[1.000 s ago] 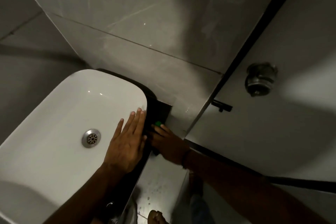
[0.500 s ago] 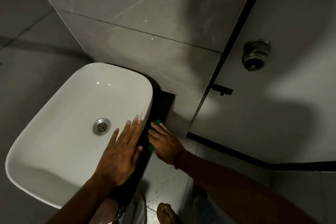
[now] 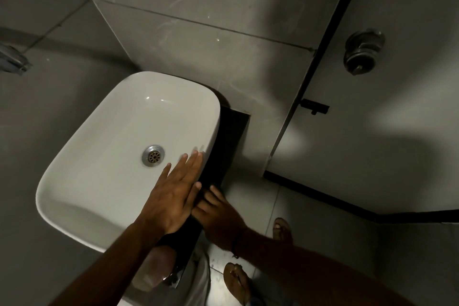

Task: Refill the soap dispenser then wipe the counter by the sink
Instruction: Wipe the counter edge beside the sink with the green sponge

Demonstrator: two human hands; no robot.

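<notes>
A white basin (image 3: pixel 99 119) with a metal drain (image 3: pixel 153 154) sits on a narrow black counter strip (image 3: pixel 231 136) that runs along its right side. My left hand (image 3: pixel 173 196) lies flat on the basin's right rim, fingers apart, holding nothing. My right hand (image 3: pixel 218 216) presses down on the near part of the black strip, right beside my left hand. The green cloth seen under it in the earlier frames is now covered by the hand. No soap dispenser can be clearly made out.
A grey tiled wall stands behind the basin. To the right is a door with a metal knob (image 3: pixel 362 53) and a black latch (image 3: pixel 315 107). My sandalled feet (image 3: pixel 282 230) stand on the tiled floor. A small metal fitting (image 3: pixel 11 58) hangs on the left wall.
My right hand has slid toward me along the black strip, and the green cloth's edge no longer shows. My left hand stays flat on the basin rim.
</notes>
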